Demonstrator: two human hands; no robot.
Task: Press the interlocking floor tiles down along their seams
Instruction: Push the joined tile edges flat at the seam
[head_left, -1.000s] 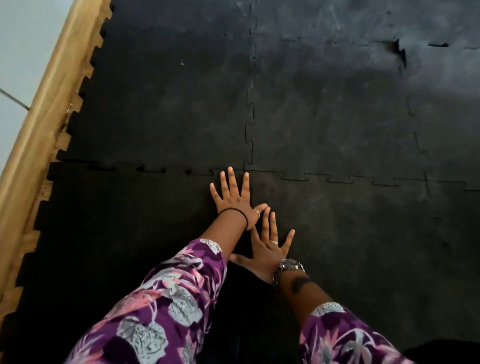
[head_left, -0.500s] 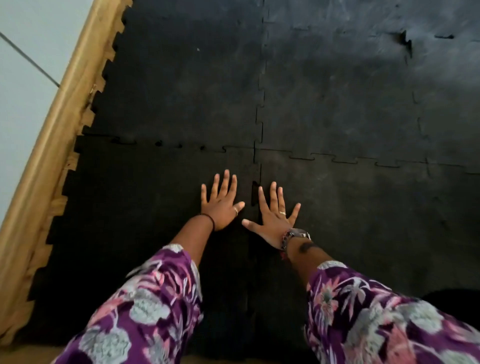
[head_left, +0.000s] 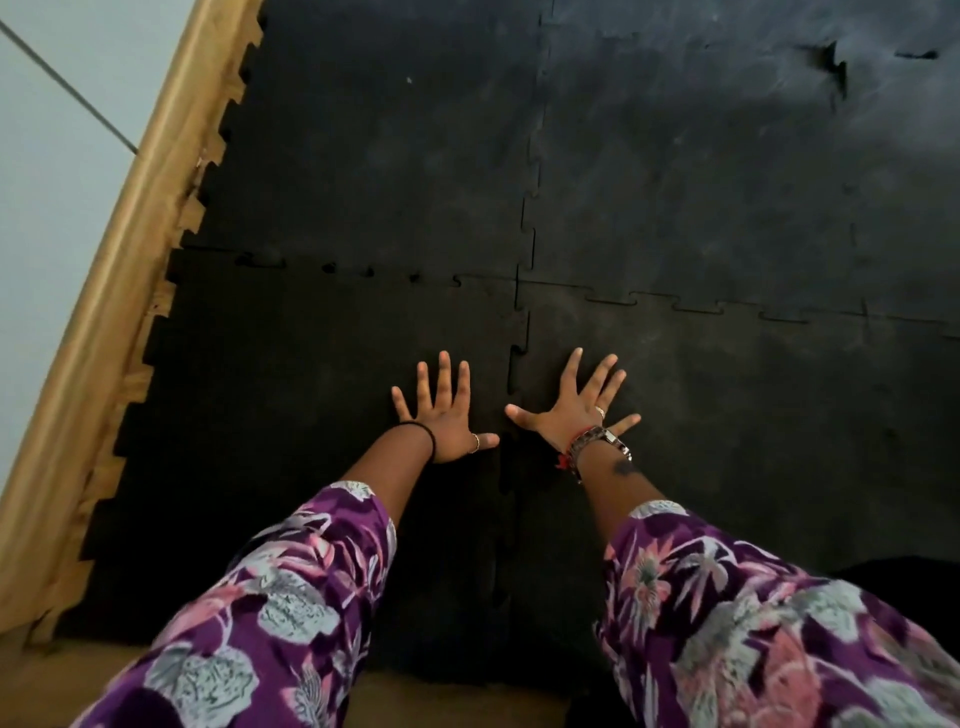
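Note:
Black interlocking floor tiles (head_left: 332, 364) cover the floor, joined by jigsaw-tooth seams. A lengthwise seam (head_left: 517, 364) runs between my hands, and a cross seam (head_left: 675, 304) meets it a little farther away. My left hand (head_left: 447, 415) lies flat on the near left tile, fingers spread, thumb close to the seam. On the near right tile my right hand (head_left: 574, 410) is flat too, fingers splayed wide, thumb reaching toward the seam. Neither hand holds anything.
A wooden skirting board (head_left: 119, 270) and pale wall (head_left: 47, 171) border the tiles on the left, with bare wood floor showing between the tile teeth. A raised gap in a seam (head_left: 831, 65) shows at the far right. Bare floor (head_left: 467, 701) lies beyond the tiles' near edge.
Both hands have drawn back toward me along the lengthwise seam and spread apart, one to each side. The right hand's fingers have splayed wider.

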